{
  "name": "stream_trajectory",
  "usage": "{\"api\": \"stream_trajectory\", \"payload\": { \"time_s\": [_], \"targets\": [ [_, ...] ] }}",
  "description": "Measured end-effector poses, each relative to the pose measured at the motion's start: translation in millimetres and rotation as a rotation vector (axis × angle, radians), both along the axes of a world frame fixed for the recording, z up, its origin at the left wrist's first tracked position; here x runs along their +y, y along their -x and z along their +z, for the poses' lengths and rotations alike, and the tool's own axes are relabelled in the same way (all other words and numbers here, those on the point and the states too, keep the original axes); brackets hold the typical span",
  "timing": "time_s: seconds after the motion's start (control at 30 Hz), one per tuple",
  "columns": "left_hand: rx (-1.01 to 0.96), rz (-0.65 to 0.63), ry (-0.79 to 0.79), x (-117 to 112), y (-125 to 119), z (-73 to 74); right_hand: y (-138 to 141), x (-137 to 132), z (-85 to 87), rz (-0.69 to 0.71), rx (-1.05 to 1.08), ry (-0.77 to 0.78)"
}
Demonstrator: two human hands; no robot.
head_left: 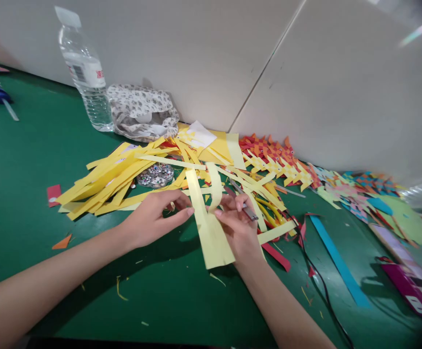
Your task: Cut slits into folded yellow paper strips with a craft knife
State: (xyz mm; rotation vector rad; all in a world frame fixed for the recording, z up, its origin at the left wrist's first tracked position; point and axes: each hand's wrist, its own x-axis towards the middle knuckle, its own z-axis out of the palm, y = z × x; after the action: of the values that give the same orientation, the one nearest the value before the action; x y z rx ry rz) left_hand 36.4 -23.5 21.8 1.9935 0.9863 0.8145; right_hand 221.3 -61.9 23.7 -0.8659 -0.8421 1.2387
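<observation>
A pale yellow paper sheet (214, 242), slit from its far end into strips, is held upright between my hands over the green table. My right hand (238, 228) pinches it near the base of a curling strip. Tucked in the same hand's fingers is a slim grey metal tool (249, 212), perhaps a craft knife; its kind is unclear. My left hand (156, 218) is bent at the paper's left edge, thumb and fingertips closed against it, the fingertips partly hidden. Just beyond lie loose yellow paper strips (102, 186) and a clear case of small round pieces (155, 175).
A water bottle (85, 80) and a patterned pouch (143, 111) stand against the wall. Woven red and orange paper pieces (269, 148) lie at the back. A black cable (322, 281), a blue strip (338, 261) and a magenta object (409, 291) are on the right.
</observation>
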Motion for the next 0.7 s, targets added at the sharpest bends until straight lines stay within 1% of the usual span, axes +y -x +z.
{"api": "stream_trajectory", "payload": {
  "time_s": [0.17, 0.3, 0.37, 0.47, 0.53, 0.57, 0.63, 0.7],
  "targets": [
    [0.033, 0.014, -0.032, -2, -1, -4.3, -3, 1, 4.4, -0.001, -0.035, -0.001],
    [-0.02, 0.0, 0.027, -4, -2, -5.0, -10, 1, 4.7, 0.089, 0.04, 0.091],
    [-0.095, -0.07, 0.119, -6, -2, -2.0, -13, 1, 5.1, 0.129, 0.077, 0.104],
    [-0.241, -0.237, 0.312, -10, -4, 2.6, -12, -1, 6.5, 0.148, 0.061, 0.074],
    [-0.338, -0.287, 0.435, -12, -7, 3.2, -7, -3, 7.5, 0.156, 0.027, 0.044],
    [-0.386, -0.279, 0.494, -13, -8, 2.5, -4, -3, 7.7, 0.159, 0.014, 0.027],
    [-0.475, -0.221, 0.595, -12, -10, -0.1, 0, -3, 7.4, 0.151, 0.001, 0.011],
    [-0.518, -0.141, 0.639, -9, -11, -3.0, 3, -2, 6.1, 0.129, -0.004, 0.041]
  ]
}}
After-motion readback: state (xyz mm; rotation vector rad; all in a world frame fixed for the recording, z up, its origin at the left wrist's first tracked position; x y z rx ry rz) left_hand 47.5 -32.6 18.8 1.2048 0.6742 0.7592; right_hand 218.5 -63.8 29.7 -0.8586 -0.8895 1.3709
